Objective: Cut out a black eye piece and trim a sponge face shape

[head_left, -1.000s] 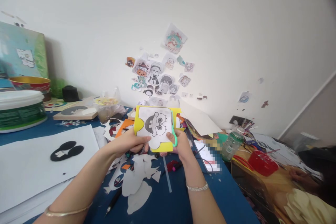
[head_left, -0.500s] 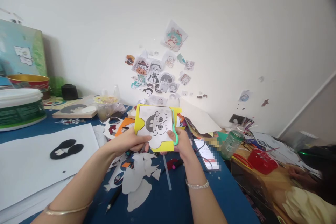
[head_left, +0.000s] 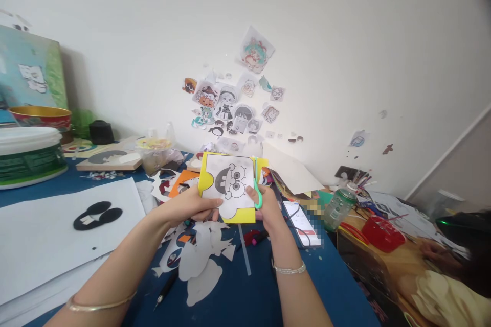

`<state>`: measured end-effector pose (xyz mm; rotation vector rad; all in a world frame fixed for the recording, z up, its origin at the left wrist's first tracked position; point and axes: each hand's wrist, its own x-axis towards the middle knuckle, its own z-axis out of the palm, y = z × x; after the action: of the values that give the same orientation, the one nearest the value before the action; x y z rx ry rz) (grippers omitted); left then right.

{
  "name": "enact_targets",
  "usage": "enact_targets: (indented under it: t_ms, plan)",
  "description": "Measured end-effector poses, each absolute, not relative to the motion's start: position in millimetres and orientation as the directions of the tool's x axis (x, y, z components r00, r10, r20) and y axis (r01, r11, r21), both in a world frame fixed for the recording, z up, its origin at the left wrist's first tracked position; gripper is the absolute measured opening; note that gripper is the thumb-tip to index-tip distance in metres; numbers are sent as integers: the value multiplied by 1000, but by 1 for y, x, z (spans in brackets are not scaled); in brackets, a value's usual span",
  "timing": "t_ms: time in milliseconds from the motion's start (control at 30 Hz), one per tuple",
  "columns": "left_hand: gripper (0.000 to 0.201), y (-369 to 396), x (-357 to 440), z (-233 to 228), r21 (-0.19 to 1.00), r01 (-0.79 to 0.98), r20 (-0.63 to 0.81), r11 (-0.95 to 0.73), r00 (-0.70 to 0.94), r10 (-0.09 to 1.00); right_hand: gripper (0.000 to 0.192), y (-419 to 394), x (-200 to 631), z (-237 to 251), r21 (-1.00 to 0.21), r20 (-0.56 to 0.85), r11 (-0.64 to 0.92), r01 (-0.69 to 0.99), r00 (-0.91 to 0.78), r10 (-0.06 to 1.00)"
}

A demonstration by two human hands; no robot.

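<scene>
Yellow card (head_left: 245,216) and the white face drawing (head_left: 220,163) on it are up above the blue worktop (head_left: 233,311). My left grip (head_left: 195,205) pinches one side. My right grip (head_left: 267,205) holds the green scissors (head_left: 260,195), its thumb on the drawing. Card and scissors are a tiny bit further right than a moment ago. Yellow still shows past the blades, so I think that cut isn't done. Leftward, a green tub (head_left: 30,166) stands before a red-gold bowl (head_left: 42,118); I can't see inside either. One clear cup (head_left: 153,158) has yellow stuff on top. Rightward, a red box (head_left: 382,235) seems to hold a stick (head_left: 399,217).
</scene>
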<state>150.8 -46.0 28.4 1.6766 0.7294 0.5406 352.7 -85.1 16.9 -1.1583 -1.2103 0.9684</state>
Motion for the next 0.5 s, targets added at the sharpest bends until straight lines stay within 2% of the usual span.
enact_targets:
  t_ms: [167,500]
  plan:
    - [35,-45,151,27,977,196,-79,-86,704,706,51,-88,354,21,-984,165,152,97,154,974]
    - [29,-41,148,27,987,151,-75,-49,716,694,53,-86,350,20,-976,218,209,69,169,961]
